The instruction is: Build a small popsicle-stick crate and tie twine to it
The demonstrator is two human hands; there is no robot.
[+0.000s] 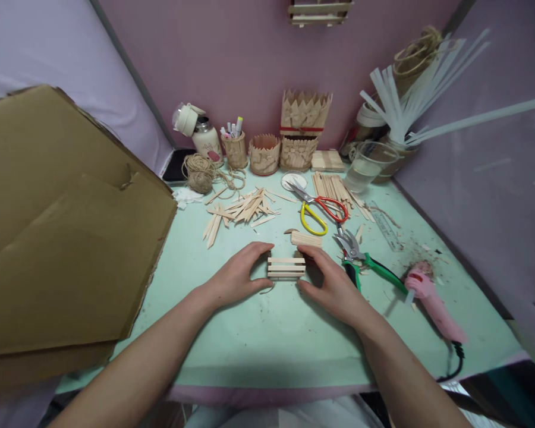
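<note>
A small slatted crate of wooden craft sticks (286, 269) sits low over the table in front of me, its pale slats running left to right. My left hand (236, 274) is curled round its left end, thumb in front and fingers behind. At the right end, my right hand (332, 286) grips it the same way. A thin strand, perhaps twine, lies by my left thumb. Just behind the crate is a short stack of craft sticks (307, 239). Part of the crate's ends is hidden by my fingers.
Red-and-yellow-handled scissors (314, 208), green-handled cutters (361, 258) and a pink glue gun (434, 300) lie to the right. Cut stick pieces (245, 208) and a twine ball (200, 172) are behind. A large cardboard sheet (71, 232) stands left; a water cup (368, 166) stands back right.
</note>
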